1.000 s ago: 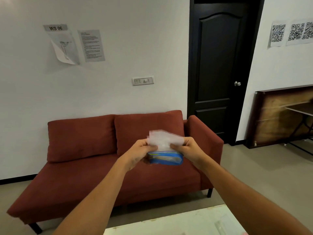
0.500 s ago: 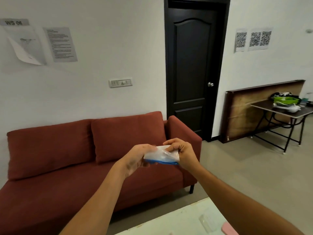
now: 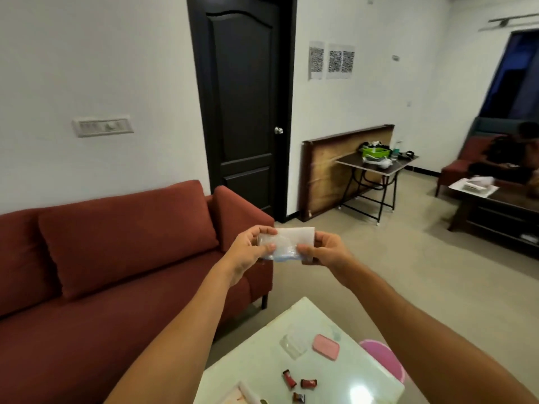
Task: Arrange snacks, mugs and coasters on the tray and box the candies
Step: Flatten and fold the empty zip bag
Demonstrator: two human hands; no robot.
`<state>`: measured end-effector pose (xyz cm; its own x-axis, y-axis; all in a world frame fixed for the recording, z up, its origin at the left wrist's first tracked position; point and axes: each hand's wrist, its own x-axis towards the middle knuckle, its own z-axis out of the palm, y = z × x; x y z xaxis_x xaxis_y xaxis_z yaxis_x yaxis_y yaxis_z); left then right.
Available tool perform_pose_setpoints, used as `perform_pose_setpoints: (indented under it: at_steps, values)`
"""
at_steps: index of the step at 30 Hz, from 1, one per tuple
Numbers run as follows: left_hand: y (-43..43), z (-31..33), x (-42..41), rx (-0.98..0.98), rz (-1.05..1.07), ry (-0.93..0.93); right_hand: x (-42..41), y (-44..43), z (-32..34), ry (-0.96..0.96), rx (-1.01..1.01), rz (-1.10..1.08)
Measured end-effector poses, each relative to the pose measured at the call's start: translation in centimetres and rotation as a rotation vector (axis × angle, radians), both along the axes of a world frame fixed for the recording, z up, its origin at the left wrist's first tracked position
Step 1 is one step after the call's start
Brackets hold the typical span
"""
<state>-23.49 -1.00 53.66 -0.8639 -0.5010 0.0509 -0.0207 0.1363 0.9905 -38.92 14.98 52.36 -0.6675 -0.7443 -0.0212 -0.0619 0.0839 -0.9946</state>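
Note:
Both hands hold a small clear plastic packet (image 3: 287,243) with a blue strip along its lower edge, raised in front of me above the floor. My left hand (image 3: 249,250) pinches its left end and my right hand (image 3: 323,249) pinches its right end. Below, on the pale green table (image 3: 262,363), lie three red-and-brown wrapped candies (image 3: 299,384), a clear plastic box (image 3: 293,342) and a pink lid (image 3: 325,346) beside it. A pink round object (image 3: 385,358) shows at the table's right edge, partly hidden by my right forearm.
A red sofa (image 3: 122,258) stands along the left wall, close to the table. A dark door (image 3: 245,106) is behind it. A folding table (image 3: 376,167) with a green tray stands further right, and a person sits on a far sofa (image 3: 507,158) behind a dark low table.
The view has swung right and down, bringing the table with candies into sight. The packet stays between both hands, now held flatter and stretched sideways.

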Motion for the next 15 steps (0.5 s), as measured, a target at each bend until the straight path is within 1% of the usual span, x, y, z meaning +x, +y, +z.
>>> perform_pose_setpoints:
  at_steps: [4, 7, 9, 12, 15]
  values:
    - [2.1, -2.3, -3.7, 0.068, -0.019, 0.009, -2.9, 3.4, -1.5, 0.016, 0.027, -0.055]
    - [3.4, -4.1, -6.7, 0.113, 0.005, -0.012, -5.9, 5.7, -2.6, -0.019, 0.063, -0.017]
    - [4.1, -5.0, -9.0, 0.102, 0.013, -0.043, -8.2, 7.2, -3.5, -0.053, 0.088, -0.009]
    - [6.0, -6.9, -14.8, 0.054, 0.005, -0.097, -13.3, 9.1, -5.8, -0.093, 0.120, -0.065]
    - [8.6, -10.3, -21.5, 0.062, 0.003, -0.183, -19.1, 11.0, -9.2, -0.106, 0.190, -0.154]
